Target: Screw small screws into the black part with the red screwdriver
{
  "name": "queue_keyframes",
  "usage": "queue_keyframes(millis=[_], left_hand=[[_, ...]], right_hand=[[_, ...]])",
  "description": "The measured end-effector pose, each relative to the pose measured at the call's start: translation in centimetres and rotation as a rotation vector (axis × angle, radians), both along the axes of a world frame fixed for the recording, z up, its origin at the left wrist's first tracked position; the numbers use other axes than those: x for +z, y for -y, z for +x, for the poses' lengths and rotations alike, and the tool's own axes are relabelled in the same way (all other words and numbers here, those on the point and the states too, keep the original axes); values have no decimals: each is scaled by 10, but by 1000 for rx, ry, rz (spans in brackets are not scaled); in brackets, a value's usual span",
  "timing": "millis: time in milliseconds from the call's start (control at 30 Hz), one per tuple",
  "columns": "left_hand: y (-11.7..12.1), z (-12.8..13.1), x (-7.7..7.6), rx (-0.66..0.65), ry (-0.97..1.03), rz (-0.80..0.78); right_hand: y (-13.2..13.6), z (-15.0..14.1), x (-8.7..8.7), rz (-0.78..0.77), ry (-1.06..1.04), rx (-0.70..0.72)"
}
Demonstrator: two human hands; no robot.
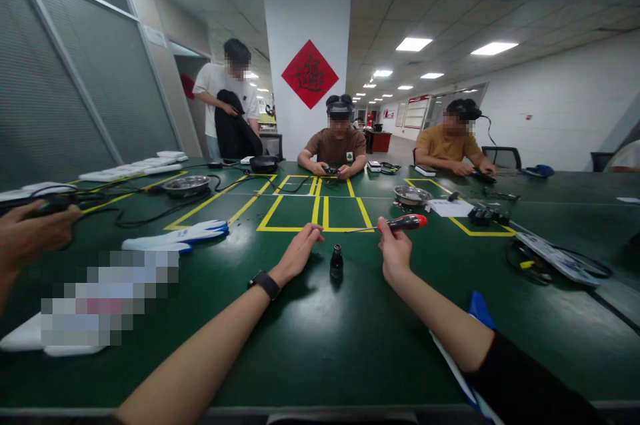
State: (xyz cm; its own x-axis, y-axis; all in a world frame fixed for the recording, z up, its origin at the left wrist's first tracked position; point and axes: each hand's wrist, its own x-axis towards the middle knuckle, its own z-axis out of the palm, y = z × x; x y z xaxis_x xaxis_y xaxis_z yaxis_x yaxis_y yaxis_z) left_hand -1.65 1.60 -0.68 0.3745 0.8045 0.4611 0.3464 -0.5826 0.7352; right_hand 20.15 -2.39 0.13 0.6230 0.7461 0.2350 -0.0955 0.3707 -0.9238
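Note:
In my right hand is a screwdriver with a red and black handle. Its thin shaft points left, above the green table. My left hand rests near the table top, fingers stretched out and slightly bent, and I see nothing in it. A watch with a dark band is on the left wrist. Between my hands stands a small black bottle-shaped part, upright, with a narrower top. Neither hand touches it.
Gloves lie to the left. Metal bowls, black parts and a power strip are on the table. Yellow tape marks rectangles. Co-workers sit opposite; another person's hand is at far left.

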Motion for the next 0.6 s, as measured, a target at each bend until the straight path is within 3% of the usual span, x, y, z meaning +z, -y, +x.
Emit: queue_keyframes(millis=[100,200,600], left_hand=[[-12,-4,-11,177,-116,4],[-19,-4,-20,231,-233,-33],[-15,-1,-23,269,-257,30]], right_hand=[[5,-4,-2,-47,-4,187],[11,-11,-1,-65,49,316],[15,-19,-3,-149,140,329]])
